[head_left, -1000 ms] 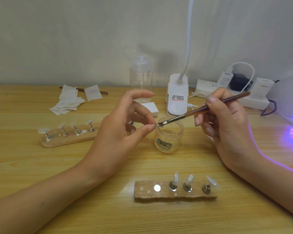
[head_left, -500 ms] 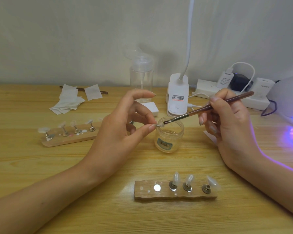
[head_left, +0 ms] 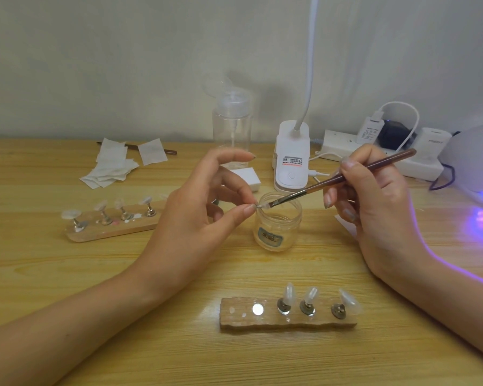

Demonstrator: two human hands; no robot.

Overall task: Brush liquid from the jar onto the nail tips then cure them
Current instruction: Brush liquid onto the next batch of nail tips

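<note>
Head cam, wide-angle, faces fwd & down, close over table (head_left: 53, 260), single view

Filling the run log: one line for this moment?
phase: brushing | left hand: pinches nail tip over jar | right hand: holds brush, bristles at tip

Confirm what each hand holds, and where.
Left hand pinches a nail tip by one end, between thumb and forefinger. Right hand grips the brush mid-handle.

jar (head_left: 277, 222) behind holder (head_left: 287, 316), lamp (head_left: 480, 168) right
</note>
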